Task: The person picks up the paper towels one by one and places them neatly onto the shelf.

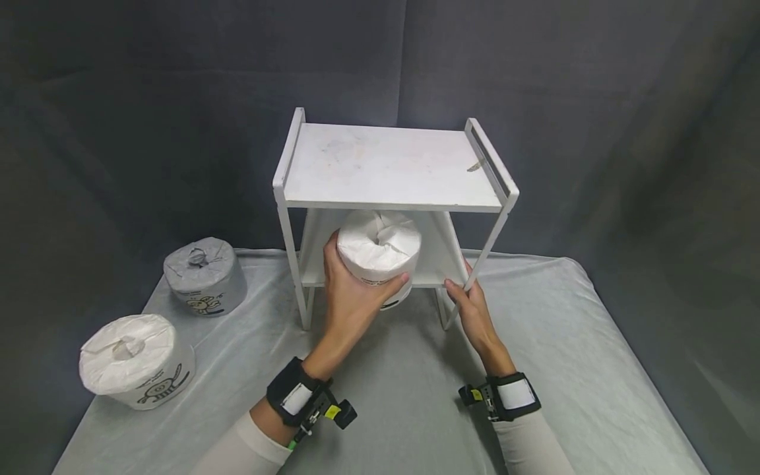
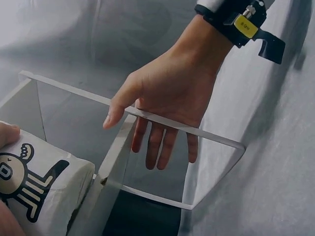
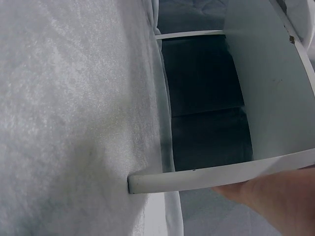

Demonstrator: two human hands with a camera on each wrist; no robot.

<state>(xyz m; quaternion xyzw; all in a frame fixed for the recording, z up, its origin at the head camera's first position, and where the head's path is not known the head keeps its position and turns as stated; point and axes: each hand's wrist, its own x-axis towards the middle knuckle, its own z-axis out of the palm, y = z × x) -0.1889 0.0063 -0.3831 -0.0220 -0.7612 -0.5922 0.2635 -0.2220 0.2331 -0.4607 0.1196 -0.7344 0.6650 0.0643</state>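
A paper-wrapped toilet paper roll [image 1: 379, 244] stands tilted at the front of the lower shelf board [image 1: 317, 254], under the upper board. My left hand [image 1: 351, 293] grips it, thumb across the front and fingers on its left side. In the left wrist view the printed wrapper of the roll [image 2: 42, 179] shows close to the board's edge. My right hand [image 1: 477, 316] holds the white two-tier shelf [image 1: 392, 168] at its right front leg. In the left wrist view, the thumb is on one side of the leg and the fingers reach behind it.
Two more wrapped rolls stand at the left of the cloth-covered table [image 1: 594, 356]: a greyish one [image 1: 204, 277] farther back and a white one [image 1: 136, 359] nearer. A dark curtain [image 1: 534, 72] hangs behind the shelf. Straps with small devices sit on both wrists.
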